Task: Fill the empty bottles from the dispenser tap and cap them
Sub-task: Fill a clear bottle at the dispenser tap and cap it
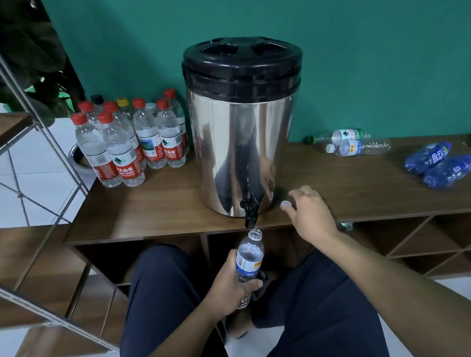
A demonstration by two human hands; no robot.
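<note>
Holding open bottle [248, 256] under tap [249, 212] | left hand [232, 286] | right hand [308, 215] by cap [285, 203]

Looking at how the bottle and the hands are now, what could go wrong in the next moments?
1. The open bottle in the left hand is tilted under the tap, so water may miss its mouth or spill.
2. The right hand is at the white cap near the shelf edge; a nudge may knock it off.
</note>
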